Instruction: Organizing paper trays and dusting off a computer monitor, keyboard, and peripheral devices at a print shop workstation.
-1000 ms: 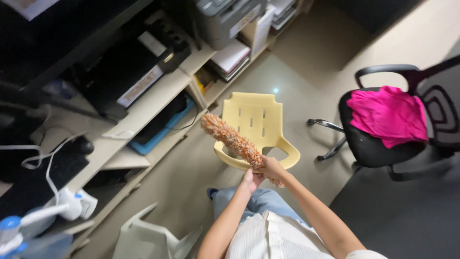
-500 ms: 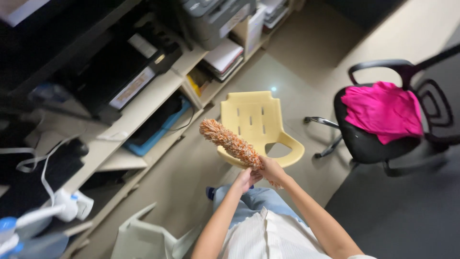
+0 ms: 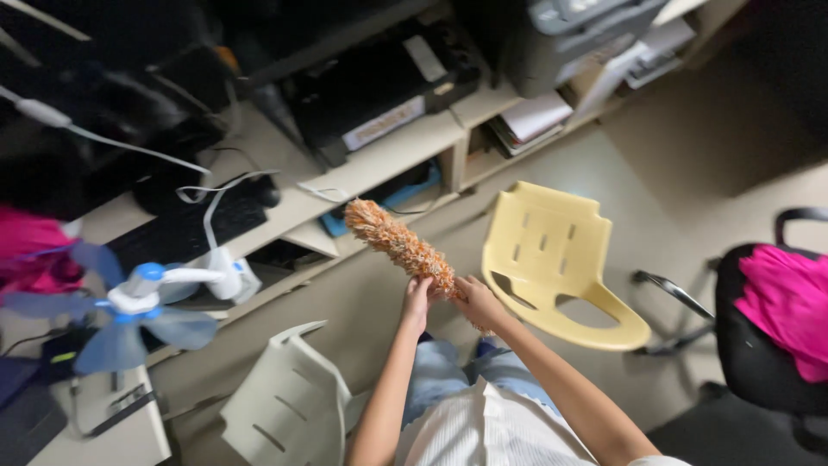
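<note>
Head view, looking down from a seated position.

Orange fluffy duster (image 3: 401,246): held out in front of the body, tilted up and to the left, head pointing toward the low shelf unit (image 3: 379,164). Lower end enclosed by both hands.

Left hand (image 3: 417,298): grip clenched around the duster's lower end, fingers wrapped.

Right hand (image 3: 477,302): grip clenched on the same end, just beside the left hand, touching or nearly touching it.

Below the hands: blue jeans (image 3: 440,375) and white ribbed top (image 3: 492,431).

Surroundings:
- Yellow plastic chair (image 3: 556,263) on the floor, just right of the hands.
- White plastic chair (image 3: 289,401) at lower left.
- Black office chair (image 3: 763,345) at far right, carrying a pink cloth (image 3: 789,302).
- Black printer (image 3: 375,82) on top of the shelf unit.
- Blue-bladed small fan (image 3: 138,302) at left, blurred.
- White cable (image 3: 207,203) lying across the shelf top.
</note>
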